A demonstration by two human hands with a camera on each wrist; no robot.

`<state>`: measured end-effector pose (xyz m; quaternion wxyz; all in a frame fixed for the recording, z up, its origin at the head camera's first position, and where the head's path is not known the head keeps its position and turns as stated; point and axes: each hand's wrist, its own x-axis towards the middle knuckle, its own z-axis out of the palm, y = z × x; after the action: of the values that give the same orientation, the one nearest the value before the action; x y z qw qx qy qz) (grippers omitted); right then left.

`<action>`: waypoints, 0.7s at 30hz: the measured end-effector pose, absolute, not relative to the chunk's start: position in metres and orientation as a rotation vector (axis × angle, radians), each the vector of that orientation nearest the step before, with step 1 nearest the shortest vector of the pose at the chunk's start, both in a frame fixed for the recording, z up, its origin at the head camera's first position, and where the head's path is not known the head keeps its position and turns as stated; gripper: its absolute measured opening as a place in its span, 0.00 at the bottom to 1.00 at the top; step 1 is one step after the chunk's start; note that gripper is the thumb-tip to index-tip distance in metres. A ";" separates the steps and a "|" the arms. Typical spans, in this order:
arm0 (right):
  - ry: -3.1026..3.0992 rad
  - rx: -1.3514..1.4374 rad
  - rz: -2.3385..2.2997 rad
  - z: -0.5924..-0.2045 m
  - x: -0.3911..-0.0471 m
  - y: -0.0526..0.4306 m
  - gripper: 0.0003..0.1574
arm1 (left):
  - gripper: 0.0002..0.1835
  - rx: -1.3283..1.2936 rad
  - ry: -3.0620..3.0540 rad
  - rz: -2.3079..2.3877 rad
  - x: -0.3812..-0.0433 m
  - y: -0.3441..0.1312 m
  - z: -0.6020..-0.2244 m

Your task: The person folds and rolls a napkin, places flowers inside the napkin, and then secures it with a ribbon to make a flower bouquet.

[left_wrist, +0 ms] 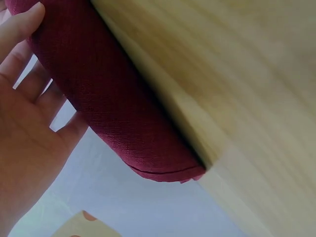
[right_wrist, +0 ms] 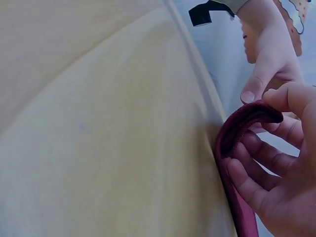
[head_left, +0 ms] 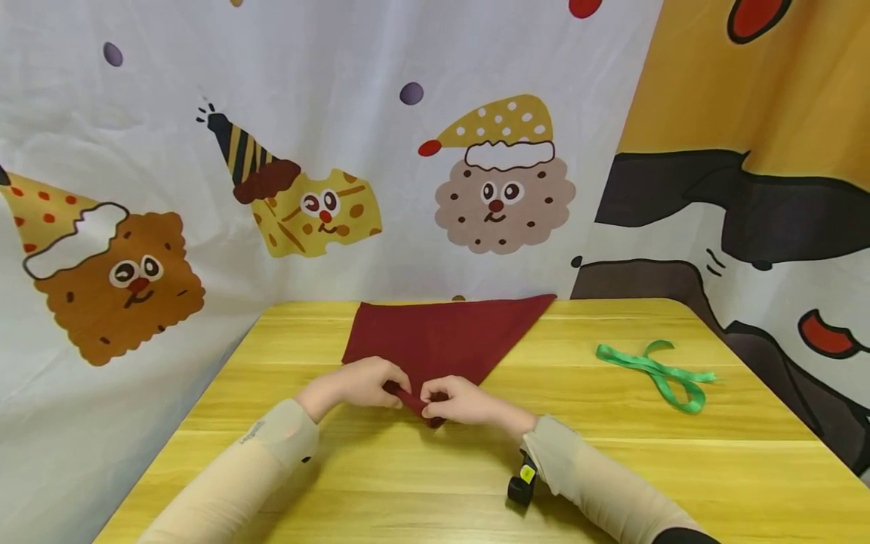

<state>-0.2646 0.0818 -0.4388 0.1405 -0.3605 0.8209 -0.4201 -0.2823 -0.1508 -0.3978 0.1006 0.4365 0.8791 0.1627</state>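
A dark red cloth (head_left: 442, 336) lies on the table, its far side wide and its outline tapering toward me. At the near end its edge is turned up into a narrow fold. My left hand (head_left: 370, 381) pinches the left part of this fold. In the left wrist view the thumb rests on the red cloth (left_wrist: 108, 98) while the other fingers sit behind it. Close by on the right, my right hand (head_left: 462, 400) pinches the fold near the tip. The right wrist view shows the folded edge (right_wrist: 247, 121) curving between thumb and fingers.
A loosely looped green ribbon (head_left: 662, 370) lies on the wooden table (head_left: 381, 483), right of the cloth. Behind the table hangs a printed curtain (head_left: 326, 75) with cartoon biscuits. A black wrist device (head_left: 522, 483) hangs under the right sleeve.
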 end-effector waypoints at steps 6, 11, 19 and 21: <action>2.298 -0.867 -1.413 -0.439 -0.268 0.091 0.06 | 0.07 1.239 2.614 0.485 -0.289 -0.140 -0.392; 2.246 -0.752 -1.571 -0.442 -0.271 0.097 0.04 | 0.09 1.215 2.666 0.481 -0.293 -0.133 -0.391; 2.238 -0.664 -1.634 -0.443 -0.272 0.106 0.10 | 0.08 1.211 2.724 0.458 -0.303 -0.121 -0.398; 2.241 -0.657 -1.629 -0.445 -0.274 0.108 0.11 | 0.09 1.216 2.730 0.458 -0.305 -0.118 -0.400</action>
<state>-0.2737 0.1085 -0.4447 0.1464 -0.2282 0.7786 -0.5660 -0.3048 -0.1180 -0.4001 0.0590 0.4016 0.9013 0.1512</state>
